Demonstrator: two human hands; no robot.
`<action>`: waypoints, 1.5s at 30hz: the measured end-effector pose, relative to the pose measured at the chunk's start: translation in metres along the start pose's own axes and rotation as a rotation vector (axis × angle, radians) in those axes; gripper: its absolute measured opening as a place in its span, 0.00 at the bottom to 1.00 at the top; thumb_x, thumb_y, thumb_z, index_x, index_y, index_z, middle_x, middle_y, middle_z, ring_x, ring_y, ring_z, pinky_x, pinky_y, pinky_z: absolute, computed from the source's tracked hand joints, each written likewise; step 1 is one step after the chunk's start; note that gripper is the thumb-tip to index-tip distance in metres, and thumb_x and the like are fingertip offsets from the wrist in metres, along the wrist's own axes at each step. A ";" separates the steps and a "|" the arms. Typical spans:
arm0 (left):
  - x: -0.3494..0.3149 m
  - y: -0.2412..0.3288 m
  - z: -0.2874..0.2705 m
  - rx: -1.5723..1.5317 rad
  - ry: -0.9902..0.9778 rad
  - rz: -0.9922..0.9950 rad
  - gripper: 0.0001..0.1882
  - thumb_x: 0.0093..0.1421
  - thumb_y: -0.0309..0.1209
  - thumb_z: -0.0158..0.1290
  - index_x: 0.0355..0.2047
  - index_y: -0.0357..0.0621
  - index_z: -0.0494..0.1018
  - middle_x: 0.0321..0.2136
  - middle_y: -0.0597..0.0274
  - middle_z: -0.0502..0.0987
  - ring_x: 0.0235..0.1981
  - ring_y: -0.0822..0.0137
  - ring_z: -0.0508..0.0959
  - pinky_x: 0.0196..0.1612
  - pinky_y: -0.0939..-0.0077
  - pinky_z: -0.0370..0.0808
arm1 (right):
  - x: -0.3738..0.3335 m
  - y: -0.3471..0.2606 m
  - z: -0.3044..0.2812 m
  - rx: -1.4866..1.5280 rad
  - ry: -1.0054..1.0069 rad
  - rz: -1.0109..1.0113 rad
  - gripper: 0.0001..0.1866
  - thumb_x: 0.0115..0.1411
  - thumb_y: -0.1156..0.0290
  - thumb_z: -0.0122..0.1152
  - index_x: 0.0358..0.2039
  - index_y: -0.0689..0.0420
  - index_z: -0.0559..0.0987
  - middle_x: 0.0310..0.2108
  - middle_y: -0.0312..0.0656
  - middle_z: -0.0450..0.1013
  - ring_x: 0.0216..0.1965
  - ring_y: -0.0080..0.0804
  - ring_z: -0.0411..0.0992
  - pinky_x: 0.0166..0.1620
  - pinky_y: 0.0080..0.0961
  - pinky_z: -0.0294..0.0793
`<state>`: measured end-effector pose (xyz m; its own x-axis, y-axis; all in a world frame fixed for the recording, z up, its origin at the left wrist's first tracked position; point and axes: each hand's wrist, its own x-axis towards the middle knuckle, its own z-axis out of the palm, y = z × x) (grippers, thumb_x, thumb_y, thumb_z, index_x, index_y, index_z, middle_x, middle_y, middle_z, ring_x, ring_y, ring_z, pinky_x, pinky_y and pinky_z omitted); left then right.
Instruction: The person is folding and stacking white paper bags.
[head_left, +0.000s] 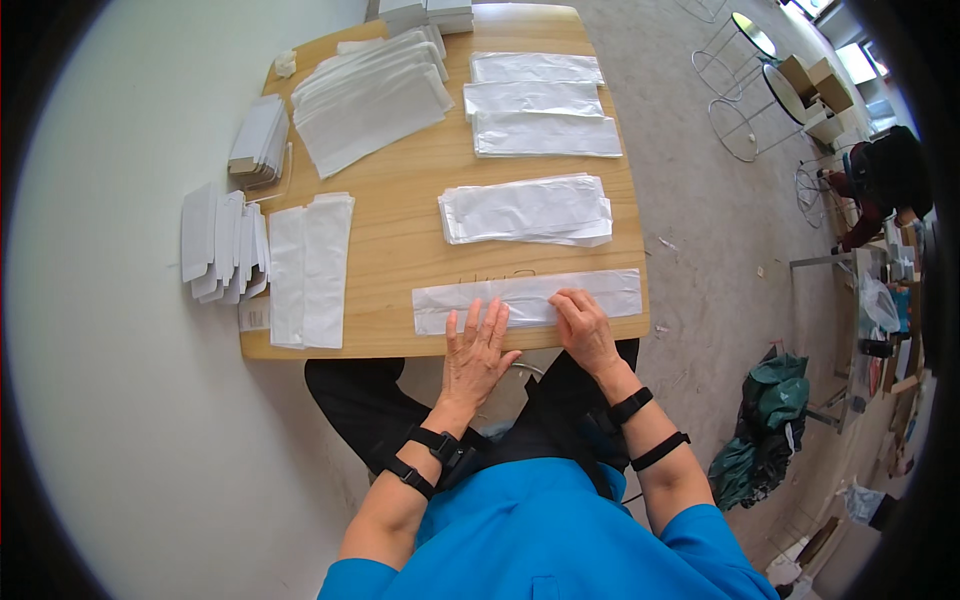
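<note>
A long, thin white folded sheet (pixel 530 300), slightly see-through and creased, lies along the table's front edge. My left hand (pixel 474 355) rests flat on its left-middle part with the fingers spread. My right hand (pixel 586 328) is curled over the right half, fingertips pinched together on the sheet's surface. Just beyond lies a stack of similar folded white sheets (pixel 525 210). Farther back, overlapping bundles of these sheets (pixel 545 135) sit at the right side of the table. Whether the sheet is paper or plastic film, I cannot tell.
The wooden table (pixel 390 270) also bears a fanned pile of larger white sheets (pixel 375 110) and two folded white strips (pixel 312 270). White flat boxes (pixel 225 240) stand along the left edge by the wall. A green bag (pixel 770 420) lies on the floor; another person (pixel 880 185) is at far right.
</note>
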<state>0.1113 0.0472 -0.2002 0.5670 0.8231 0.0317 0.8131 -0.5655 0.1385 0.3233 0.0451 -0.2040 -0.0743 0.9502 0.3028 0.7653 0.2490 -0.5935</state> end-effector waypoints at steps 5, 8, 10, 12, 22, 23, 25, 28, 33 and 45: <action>-0.004 0.000 0.001 -0.043 -0.019 -0.003 0.41 0.53 0.52 0.56 0.62 0.45 0.60 0.65 0.65 0.56 0.67 0.58 0.50 0.67 0.47 0.38 | 0.010 -0.020 0.007 -0.182 -0.087 0.000 0.16 0.51 0.78 0.55 0.43 0.58 0.76 0.46 0.46 0.71 0.47 0.44 0.71 0.50 0.37 0.71; -0.006 -0.001 0.004 -0.073 -0.017 0.002 0.40 0.53 0.51 0.56 0.62 0.45 0.61 0.66 0.65 0.54 0.68 0.58 0.49 0.67 0.45 0.37 | 0.017 -0.024 0.017 -0.231 -0.102 -0.179 0.21 0.54 0.74 0.53 0.50 0.55 0.74 0.58 0.46 0.65 0.59 0.43 0.63 0.61 0.40 0.61; -0.006 -0.002 0.002 -0.083 -0.023 0.004 0.40 0.53 0.51 0.56 0.62 0.46 0.61 0.66 0.65 0.54 0.68 0.58 0.48 0.67 0.45 0.37 | 0.015 -0.022 0.025 -0.245 -0.248 -0.183 0.24 0.56 0.71 0.52 0.55 0.52 0.71 0.64 0.46 0.57 0.67 0.41 0.53 0.66 0.41 0.50; -0.007 -0.003 0.001 -0.093 -0.030 0.003 0.40 0.53 0.50 0.56 0.62 0.46 0.61 0.66 0.65 0.53 0.68 0.58 0.48 0.67 0.44 0.36 | 0.012 -0.019 0.027 -0.257 -0.256 -0.181 0.24 0.56 0.71 0.52 0.56 0.51 0.71 0.64 0.46 0.57 0.67 0.41 0.52 0.67 0.42 0.49; -0.013 -0.011 0.003 -0.133 -0.041 -0.015 0.41 0.52 0.48 0.58 0.63 0.45 0.58 0.67 0.65 0.52 0.69 0.57 0.47 0.67 0.43 0.36 | 0.009 -0.014 0.026 -0.273 -0.253 -0.173 0.23 0.55 0.73 0.52 0.53 0.51 0.73 0.63 0.46 0.59 0.67 0.42 0.53 0.68 0.43 0.47; -0.013 -0.011 0.003 -0.143 -0.039 -0.018 0.41 0.52 0.48 0.58 0.63 0.45 0.58 0.67 0.65 0.52 0.69 0.57 0.47 0.67 0.43 0.36 | 0.010 -0.014 0.026 -0.273 -0.254 -0.173 0.23 0.55 0.73 0.52 0.53 0.51 0.73 0.63 0.46 0.59 0.67 0.42 0.53 0.68 0.43 0.47; -0.013 -0.012 0.004 -0.132 -0.032 -0.002 0.41 0.52 0.48 0.58 0.63 0.46 0.58 0.67 0.65 0.52 0.69 0.57 0.47 0.67 0.42 0.35 | 0.010 -0.015 0.026 -0.271 -0.263 -0.178 0.23 0.55 0.72 0.53 0.53 0.51 0.73 0.63 0.46 0.59 0.67 0.42 0.53 0.68 0.43 0.47; -0.013 -0.011 0.004 -0.109 -0.026 0.027 0.41 0.52 0.48 0.59 0.63 0.47 0.58 0.67 0.66 0.51 0.69 0.57 0.47 0.67 0.42 0.35 | 0.012 -0.018 0.025 -0.263 -0.266 -0.178 0.22 0.55 0.72 0.53 0.53 0.52 0.73 0.64 0.46 0.58 0.67 0.42 0.52 0.68 0.44 0.46; -0.013 -0.011 0.005 -0.040 -0.038 0.044 0.42 0.52 0.50 0.58 0.64 0.48 0.57 0.67 0.66 0.51 0.69 0.57 0.48 0.67 0.40 0.35 | 0.012 -0.019 0.025 -0.261 -0.279 -0.178 0.22 0.56 0.71 0.53 0.52 0.52 0.73 0.64 0.47 0.58 0.67 0.42 0.52 0.68 0.44 0.46; -0.015 -0.016 0.007 -0.090 0.011 -0.006 0.43 0.52 0.49 0.58 0.64 0.47 0.56 0.67 0.65 0.51 0.69 0.57 0.48 0.66 0.39 0.38 | 0.012 -0.021 0.026 -0.232 -0.285 -0.195 0.22 0.57 0.70 0.55 0.54 0.53 0.72 0.63 0.45 0.59 0.67 0.41 0.53 0.68 0.45 0.46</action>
<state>0.0903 0.0438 -0.2100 0.5600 0.8275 0.0413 0.8012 -0.5536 0.2274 0.2896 0.0558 -0.2076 -0.3818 0.9112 0.1549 0.8404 0.4120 -0.3521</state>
